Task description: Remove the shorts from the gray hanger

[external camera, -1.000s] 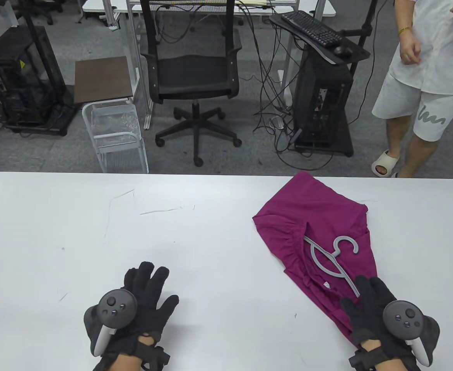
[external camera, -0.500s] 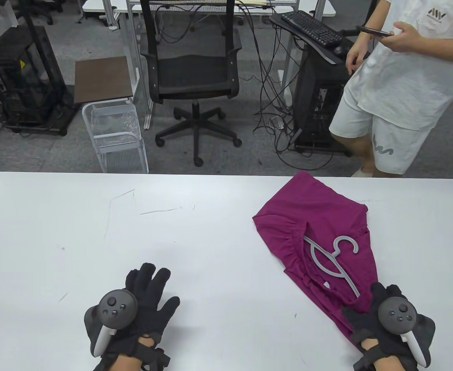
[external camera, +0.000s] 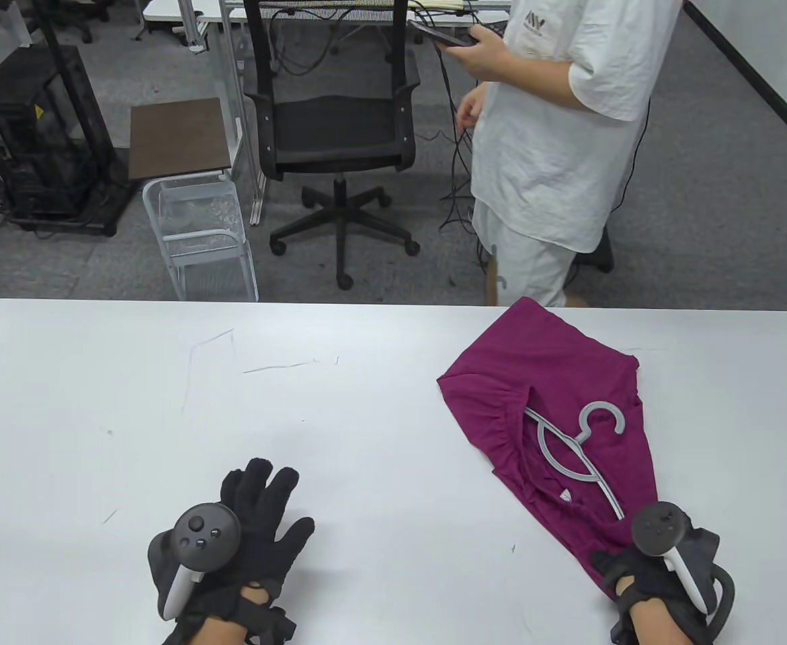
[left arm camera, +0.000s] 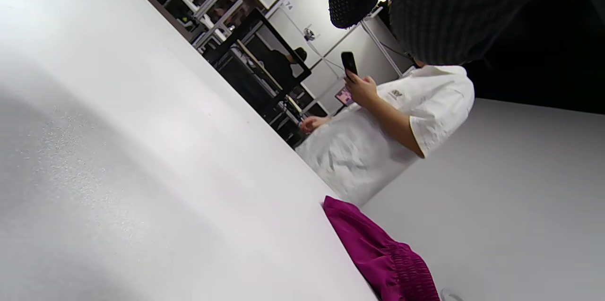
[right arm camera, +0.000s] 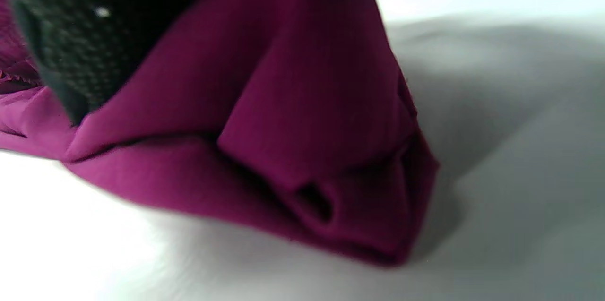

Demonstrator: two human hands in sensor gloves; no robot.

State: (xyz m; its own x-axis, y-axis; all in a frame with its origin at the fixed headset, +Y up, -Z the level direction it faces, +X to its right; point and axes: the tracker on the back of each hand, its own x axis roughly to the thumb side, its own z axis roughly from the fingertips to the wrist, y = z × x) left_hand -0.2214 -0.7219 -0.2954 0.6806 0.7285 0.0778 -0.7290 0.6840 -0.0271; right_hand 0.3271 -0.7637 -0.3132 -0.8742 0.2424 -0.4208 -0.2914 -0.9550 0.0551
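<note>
Magenta shorts [external camera: 568,369] lie on the right of the white table [external camera: 366,416], with a gray hanger [external camera: 585,437] lying in the waistband, its hook on top of the fabric. My right hand [external camera: 625,554] is curled over the near end of the shorts and grips bunched fabric. The right wrist view shows the gathered cloth [right arm camera: 293,102] under my gloved fingers [right arm camera: 85,41]. My left hand [external camera: 259,497] rests flat on the table with fingers spread, well left of the shorts and holding nothing. The shorts' edge also shows in the left wrist view [left arm camera: 378,253].
A person in white [external camera: 541,154] stands just beyond the far table edge, behind the shorts, holding a phone. A black office chair [external camera: 336,134] and a small wire cart [external camera: 198,228] stand on the floor beyond the table.
My right hand has drawn back toward the near edge and its fingers have curled onto the shorts' near end. The person has walked left behind the table. My left hand has not moved.
</note>
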